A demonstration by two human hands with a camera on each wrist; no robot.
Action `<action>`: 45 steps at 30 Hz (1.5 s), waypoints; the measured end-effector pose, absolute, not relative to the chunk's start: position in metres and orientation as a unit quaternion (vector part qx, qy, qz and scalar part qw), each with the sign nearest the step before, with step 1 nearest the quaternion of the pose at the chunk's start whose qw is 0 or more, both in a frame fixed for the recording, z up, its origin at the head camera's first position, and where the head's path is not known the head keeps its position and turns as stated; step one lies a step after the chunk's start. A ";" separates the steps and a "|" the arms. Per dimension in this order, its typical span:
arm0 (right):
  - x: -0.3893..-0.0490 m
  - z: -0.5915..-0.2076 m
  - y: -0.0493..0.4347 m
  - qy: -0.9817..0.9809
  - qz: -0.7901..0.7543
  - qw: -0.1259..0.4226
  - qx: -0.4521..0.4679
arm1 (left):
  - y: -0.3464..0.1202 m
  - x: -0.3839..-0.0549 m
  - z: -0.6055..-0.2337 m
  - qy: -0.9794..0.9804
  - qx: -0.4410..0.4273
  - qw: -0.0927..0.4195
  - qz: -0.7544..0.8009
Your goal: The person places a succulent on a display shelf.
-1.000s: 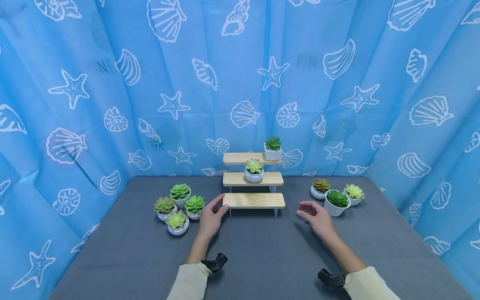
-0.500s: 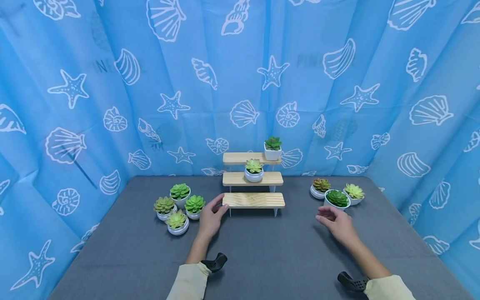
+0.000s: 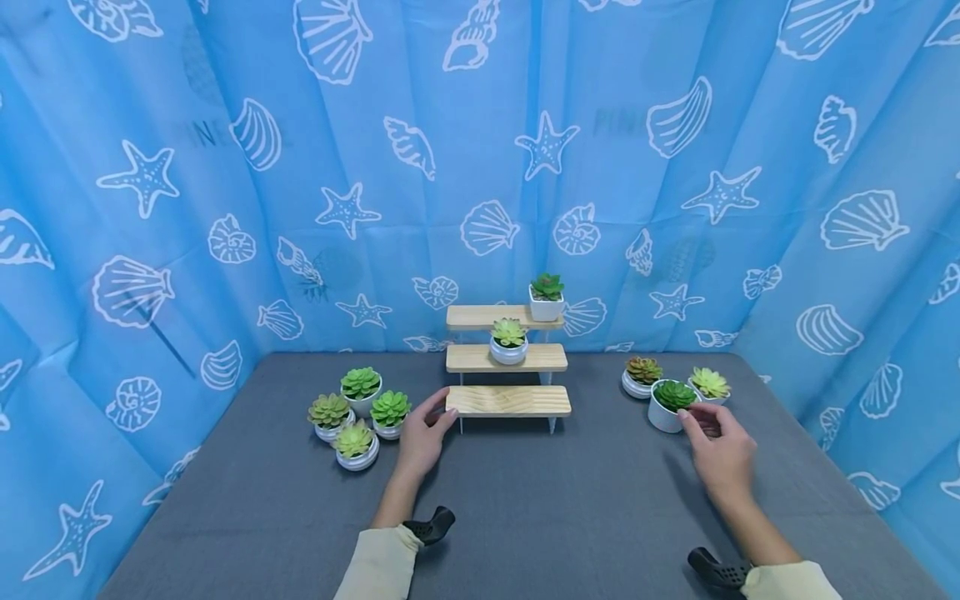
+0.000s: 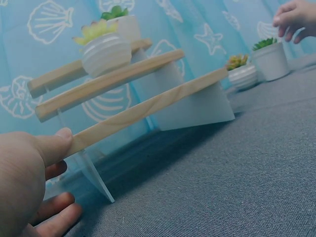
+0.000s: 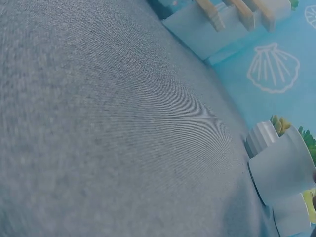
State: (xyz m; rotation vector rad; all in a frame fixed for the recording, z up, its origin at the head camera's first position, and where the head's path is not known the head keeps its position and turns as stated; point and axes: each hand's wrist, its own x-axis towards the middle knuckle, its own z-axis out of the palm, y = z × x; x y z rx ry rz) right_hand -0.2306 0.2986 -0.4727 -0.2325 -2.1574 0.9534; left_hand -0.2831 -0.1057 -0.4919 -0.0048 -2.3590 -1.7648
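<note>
My left hand [image 3: 422,443] pinches the left end of the lowest step of a three-tier wooden display stand [image 3: 508,401]; in the left wrist view its thumb [image 4: 58,144] lies against the board's end. A succulent in a round white pot [image 3: 508,348] sits on the middle step, and one in a square white pot [image 3: 546,305] stands at the right of the top step. My right hand [image 3: 723,454] is beside a dark green succulent in a plain white pot [image 3: 667,417], fingers loosely bent near its rim. Whether they touch it is unclear.
Several potted succulents [image 3: 356,456] cluster left of the left hand. A reddish succulent [image 3: 637,386] and a yellow-green one [image 3: 710,382] stand behind the dark green one. Grey cloth [image 3: 540,508] covers the table, and a blue shell-print curtain [image 3: 480,150] hangs behind.
My right hand has moved rightward from beside the stand to the right side of the dark green succulent's pot. The left hand keeps its hold on the stand.
</note>
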 end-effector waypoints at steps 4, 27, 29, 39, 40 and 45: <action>-0.233 -0.472 0.297 -0.840 0.370 0.377 -0.126 | -0.106 -0.283 -0.492 -0.797 -0.001 0.098 -0.595; -0.260 -0.489 0.294 -0.838 0.452 0.234 -0.199 | -0.106 -0.283 -0.493 -0.794 0.002 0.092 -0.601; -0.262 -0.489 0.294 -0.835 0.454 0.233 -0.205 | -0.106 -0.283 -0.493 -0.794 0.002 0.092 -0.601; -0.266 -0.488 0.293 -0.831 0.461 0.222 -0.221 | -0.106 -0.283 -0.493 -0.794 0.002 0.095 -0.601; -0.266 -0.488 0.293 -0.831 0.460 0.222 -0.221 | -0.106 -0.283 -0.492 -0.794 0.003 0.093 -0.601; -0.264 -0.487 0.291 -0.830 0.461 0.223 -0.219 | -0.106 -0.282 -0.492 -0.794 0.006 0.090 -0.601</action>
